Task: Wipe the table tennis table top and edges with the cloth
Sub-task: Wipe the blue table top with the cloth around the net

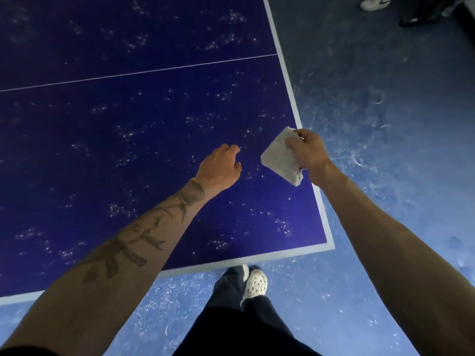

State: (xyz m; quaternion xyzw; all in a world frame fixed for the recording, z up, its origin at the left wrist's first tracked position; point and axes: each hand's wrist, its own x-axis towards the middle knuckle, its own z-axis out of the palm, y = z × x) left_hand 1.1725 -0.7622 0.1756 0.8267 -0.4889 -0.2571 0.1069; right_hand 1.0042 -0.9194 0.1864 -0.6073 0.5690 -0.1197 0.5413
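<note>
The right hand [309, 151] pinches the folded grey-white terry cloth [280, 156] over the dark blue table tennis table [128, 124], near its right white edge, while the left hand [221, 167] hovers loosely curled just beside it, holding nothing.

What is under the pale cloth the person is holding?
Under the cloth, held by the right hand, lies the blue table top near its white edge. The patch directly beneath is covered and cannot be seen.
</note>
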